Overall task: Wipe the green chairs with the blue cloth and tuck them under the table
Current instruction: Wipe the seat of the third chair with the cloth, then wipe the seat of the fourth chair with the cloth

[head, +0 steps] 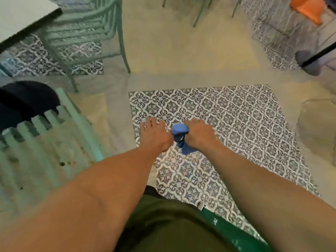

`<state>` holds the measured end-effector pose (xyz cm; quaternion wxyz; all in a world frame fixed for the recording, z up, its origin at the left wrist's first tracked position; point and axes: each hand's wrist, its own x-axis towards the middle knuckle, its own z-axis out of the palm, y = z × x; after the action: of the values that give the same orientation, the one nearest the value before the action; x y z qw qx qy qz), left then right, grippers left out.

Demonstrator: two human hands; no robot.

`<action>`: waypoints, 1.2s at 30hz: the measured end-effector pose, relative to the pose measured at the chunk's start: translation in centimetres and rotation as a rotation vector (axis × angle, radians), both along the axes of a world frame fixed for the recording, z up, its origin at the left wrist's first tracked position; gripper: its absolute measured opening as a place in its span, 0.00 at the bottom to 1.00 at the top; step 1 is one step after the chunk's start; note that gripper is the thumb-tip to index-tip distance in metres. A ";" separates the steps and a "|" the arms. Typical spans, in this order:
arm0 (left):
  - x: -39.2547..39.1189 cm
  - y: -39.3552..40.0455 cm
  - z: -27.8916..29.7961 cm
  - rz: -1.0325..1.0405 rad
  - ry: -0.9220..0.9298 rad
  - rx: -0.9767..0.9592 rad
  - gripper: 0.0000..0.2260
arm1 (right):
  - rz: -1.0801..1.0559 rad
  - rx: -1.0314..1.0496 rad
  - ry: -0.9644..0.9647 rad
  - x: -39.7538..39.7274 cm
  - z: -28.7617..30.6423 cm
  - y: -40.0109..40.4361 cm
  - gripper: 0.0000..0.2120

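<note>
Olive-green garment (163, 224): seen at 6 o'clock, nearest the camera, between two bare forearms.

Left hand (154, 134): extended forward at the centre of the view, fingers straight and spread, nothing held.

Right hand (199, 134): just beside the left, at its 3 o'clock; fingers curled around a crumpled blue cloth (181, 138), which is bunched at the thumb side, with a tail hanging below the wrist.

Pale green slatted metal chair (36, 146): at 9 o'clock, close to the left forearm; slats blurred, a few dark spots visible on the seat. A dark rounded object (27, 100) is seen beyond its slats; what it is cannot be told.

Grey-and-white patterned floor tile panel (227, 124): set into beige floor, lying beneath both hands.

Second green slatted metal chair (87, 30): at 11 o'clock, standing against the white square table with dark edge (21, 17).

Green chair legs (200, 11): at 12 o'clock, far.

Orange object (309, 8): at 1 o'clock, blurred.
</note>
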<state>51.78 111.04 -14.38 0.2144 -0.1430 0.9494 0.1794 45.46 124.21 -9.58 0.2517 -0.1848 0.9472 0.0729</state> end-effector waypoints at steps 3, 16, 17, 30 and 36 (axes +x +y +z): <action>-1.7 -4.8 -0.3 0.211 -0.032 0.004 0.28 | 0.182 0.006 -0.047 -4.3 -0.4 -6.5 0.30; 6.0 -21.7 -2.2 1.314 -0.066 0.071 0.27 | 1.232 -0.215 -0.283 -0.2 -3.3 -37.1 0.24; 6.8 -22.3 -2.6 1.404 -0.059 0.074 0.27 | 1.313 -0.215 -0.312 0.8 -3.8 -38.8 0.25; 12.1 -27.8 -7.1 2.103 -0.142 0.147 0.32 | 1.782 -0.005 -0.740 11.6 -8.9 -51.7 0.10; 14.6 -26.8 -9.0 2.161 -0.119 0.045 0.28 | 1.913 -0.087 -0.787 14.4 -11.2 -52.0 0.19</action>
<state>66.39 84.27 -23.41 -0.0088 -0.9088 0.3059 0.2835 59.88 72.19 -20.75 0.3735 -0.8798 0.2571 0.1427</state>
